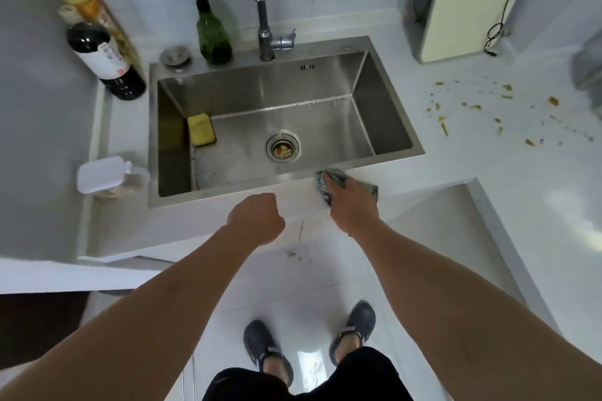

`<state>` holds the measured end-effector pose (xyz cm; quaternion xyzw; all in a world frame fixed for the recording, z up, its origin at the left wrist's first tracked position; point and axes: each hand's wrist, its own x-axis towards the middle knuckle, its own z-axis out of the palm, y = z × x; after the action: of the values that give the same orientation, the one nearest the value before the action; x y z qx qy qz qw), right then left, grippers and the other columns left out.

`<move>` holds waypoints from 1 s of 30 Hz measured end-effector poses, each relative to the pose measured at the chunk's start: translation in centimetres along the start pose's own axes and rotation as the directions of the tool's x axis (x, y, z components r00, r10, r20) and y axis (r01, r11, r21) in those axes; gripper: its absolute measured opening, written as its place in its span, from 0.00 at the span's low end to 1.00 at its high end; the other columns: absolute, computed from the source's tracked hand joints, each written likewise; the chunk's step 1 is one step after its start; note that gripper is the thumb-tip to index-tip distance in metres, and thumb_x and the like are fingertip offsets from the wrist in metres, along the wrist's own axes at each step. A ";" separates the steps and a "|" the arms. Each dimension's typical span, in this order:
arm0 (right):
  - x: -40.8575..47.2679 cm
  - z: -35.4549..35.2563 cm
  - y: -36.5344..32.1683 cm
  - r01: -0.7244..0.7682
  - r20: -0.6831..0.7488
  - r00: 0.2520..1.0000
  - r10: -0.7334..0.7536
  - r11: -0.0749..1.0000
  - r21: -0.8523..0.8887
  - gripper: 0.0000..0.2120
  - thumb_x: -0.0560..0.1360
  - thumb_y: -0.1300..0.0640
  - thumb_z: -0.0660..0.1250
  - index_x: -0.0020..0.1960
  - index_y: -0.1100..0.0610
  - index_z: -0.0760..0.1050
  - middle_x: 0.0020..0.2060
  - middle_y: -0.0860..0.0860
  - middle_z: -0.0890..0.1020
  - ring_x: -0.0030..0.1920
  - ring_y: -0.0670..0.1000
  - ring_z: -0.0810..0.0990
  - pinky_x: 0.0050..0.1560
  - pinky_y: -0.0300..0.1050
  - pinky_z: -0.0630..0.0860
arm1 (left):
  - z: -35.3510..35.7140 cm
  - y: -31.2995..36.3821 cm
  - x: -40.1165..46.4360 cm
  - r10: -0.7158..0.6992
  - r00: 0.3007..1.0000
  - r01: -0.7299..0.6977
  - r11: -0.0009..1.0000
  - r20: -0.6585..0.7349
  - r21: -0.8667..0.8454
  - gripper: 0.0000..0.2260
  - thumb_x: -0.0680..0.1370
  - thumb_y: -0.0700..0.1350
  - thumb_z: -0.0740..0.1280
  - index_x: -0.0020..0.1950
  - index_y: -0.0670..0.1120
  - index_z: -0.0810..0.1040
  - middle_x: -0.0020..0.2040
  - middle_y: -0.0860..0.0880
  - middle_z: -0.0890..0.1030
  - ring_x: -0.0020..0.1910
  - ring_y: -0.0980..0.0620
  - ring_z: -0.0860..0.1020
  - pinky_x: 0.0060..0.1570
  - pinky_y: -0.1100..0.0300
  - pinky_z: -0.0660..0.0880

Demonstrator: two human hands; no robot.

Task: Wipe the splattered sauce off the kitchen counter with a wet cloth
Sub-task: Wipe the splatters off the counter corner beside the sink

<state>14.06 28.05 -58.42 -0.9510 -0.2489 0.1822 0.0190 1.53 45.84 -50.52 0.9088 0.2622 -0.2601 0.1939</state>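
Brownish-yellow sauce splatter (472, 111) is scattered over the white counter (488, 172) to the right of the steel sink (394, 153). My right hand (353, 202) grips a grey-blue cloth (332, 177) at the sink's front right corner, on the counter's front edge. The cloth bulges out past my fingers on the left and shows again at the right of my hand. My left hand (257, 218) hovers in a fist in front of the sink's front rim and holds nothing.
A yellow sponge (202, 129) lies in the sink's left side, food scraps sit in the drain (282, 149). Faucet (265, 26), green bottle (211, 32), dark sauce bottle (104, 58) stand behind and left. A white-lidded jar (104, 176) is at the left. A cream appliance (456, 3) stands back right.
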 end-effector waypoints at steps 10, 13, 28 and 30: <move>3.4 -3.5 19.2 -0.055 -0.016 0.998 0.055 0.998 0.032 0.31 0.80 0.54 0.58 0.80 0.37 0.56 0.71 0.60 0.68 0.69 0.64 0.70 0.67 0.57 0.71 | 1.1 13.8 3.7 0.050 0.999 -0.050 0.999 0.008 -0.017 0.25 0.82 0.42 0.60 0.80 0.47 0.67 0.78 0.46 0.70 0.77 0.45 0.68 0.74 0.50 0.66; 4.2 -4.1 21.8 0.008 0.002 1.000 -0.008 0.999 0.044 0.30 0.80 0.54 0.58 0.80 0.37 0.58 0.70 0.59 0.69 0.68 0.64 0.71 0.66 0.56 0.70 | 1.8 17.7 4.4 0.077 0.997 -0.075 0.996 0.033 -0.038 0.27 0.81 0.41 0.60 0.81 0.49 0.65 0.80 0.48 0.68 0.78 0.46 0.66 0.75 0.50 0.64; 2.9 -7.0 39.2 -0.419 0.039 0.907 0.420 0.888 0.189 0.32 0.81 0.55 0.55 0.80 0.36 0.52 0.72 0.59 0.67 0.67 0.64 0.72 0.63 0.57 0.74 | 2.8 33.7 7.0 0.339 0.924 -0.366 0.919 0.177 0.149 0.30 0.82 0.49 0.64 0.83 0.47 0.61 0.82 0.49 0.63 0.79 0.48 0.65 0.75 0.51 0.65; 1.3 -6.9 41.6 -0.497 0.050 0.864 0.500 0.834 0.241 0.32 0.80 0.55 0.55 0.80 0.37 0.52 0.73 0.59 0.65 0.66 0.65 0.73 0.60 0.57 0.76 | 2.9 35.8 8.1 0.373 0.909 -0.406 0.893 0.185 0.196 0.26 0.82 0.49 0.64 0.78 0.44 0.66 0.78 0.46 0.68 0.75 0.46 0.69 0.71 0.51 0.68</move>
<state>37.00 -7.33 -57.73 -0.9744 0.0320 0.2033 0.0903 27.04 19.26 -49.67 0.9382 0.0283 -0.3087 0.1539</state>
